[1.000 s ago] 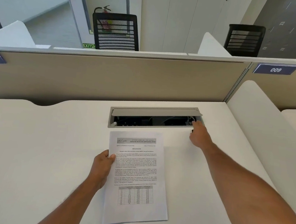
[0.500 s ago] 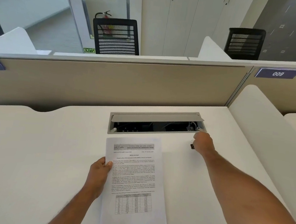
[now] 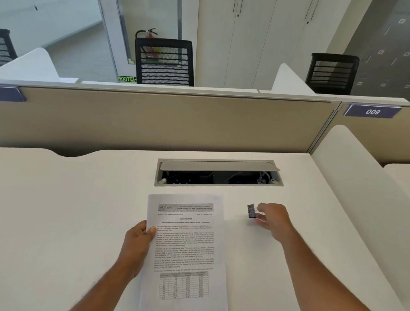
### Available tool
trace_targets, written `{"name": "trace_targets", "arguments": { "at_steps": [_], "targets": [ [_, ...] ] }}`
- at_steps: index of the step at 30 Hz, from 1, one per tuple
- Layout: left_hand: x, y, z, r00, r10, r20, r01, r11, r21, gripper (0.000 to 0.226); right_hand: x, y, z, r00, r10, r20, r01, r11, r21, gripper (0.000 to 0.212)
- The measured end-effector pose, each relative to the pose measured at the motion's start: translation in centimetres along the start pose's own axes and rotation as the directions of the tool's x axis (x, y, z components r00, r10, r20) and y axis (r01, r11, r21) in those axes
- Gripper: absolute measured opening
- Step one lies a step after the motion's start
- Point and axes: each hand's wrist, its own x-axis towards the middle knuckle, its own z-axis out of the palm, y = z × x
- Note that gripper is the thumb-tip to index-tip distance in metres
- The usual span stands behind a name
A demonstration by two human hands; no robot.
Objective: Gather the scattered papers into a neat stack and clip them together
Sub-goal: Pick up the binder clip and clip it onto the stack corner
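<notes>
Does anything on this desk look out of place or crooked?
Little stands out. The grey cable hatch lid in the white desk stands propped open, cables showing. The printed white paper stack lies slightly tilted, edges looking even.

One desk (image 3: 43, 215) carries one stack of papers (image 3: 186, 256); how many sheets it holds cannot be told. One binder clip (image 3: 251, 211) is there, and one cable box (image 3: 218, 173) with one raised lid (image 3: 219, 165). Two hands show: the left hand (image 3: 137, 246) and the right hand (image 3: 271, 219). Three chairs (image 3: 165, 61) stand beyond the partition (image 3: 152, 122), with two number signs (image 3: 372, 111), one extinguisher (image 3: 149, 34) and one exit sign (image 3: 126, 78)
</notes>
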Motion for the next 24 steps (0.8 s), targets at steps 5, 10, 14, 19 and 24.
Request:
{"name": "trace_targets", "arguments": {
  "at_steps": [5,10,14,19,24],
  "targets": [
    [-1.8,-0.1,-0.8,1.000,0.010,0.005,-0.010,1.000,0.021,0.022,-5.7,1.9,0.4,0.974,-0.004,0.229,-0.090,0.911,0.402,0.005],
    [-4.0,0.1,-1.4,0.999,0.044,0.006,-0.045,0.998,0.050,0.022,-9.4,2.9,1.4,0.963,-0.086,0.256,-0.026,0.914,0.405,0.022],
    [-6.1,0.3,-2.1,0.993,0.114,0.031,-0.116,0.991,0.067,0.021,-11.8,1.9,2.5,0.958,-0.196,0.210,0.121,0.938,0.324,0.035],
    [-8.7,1.0,-3.0,0.967,0.251,0.052,-0.255,0.962,0.100,0.027,-15.5,-0.9,4.6,0.900,-0.409,0.151,0.416,0.909,-0.014,0.040],
    [-10.1,0.9,-3.6,0.933,0.355,0.061,-0.359,0.926,0.117,0.041,-20.2,-3.1,7.2,0.734,-0.622,0.274,0.678,0.697,-0.235,0.038]
  ]
}}
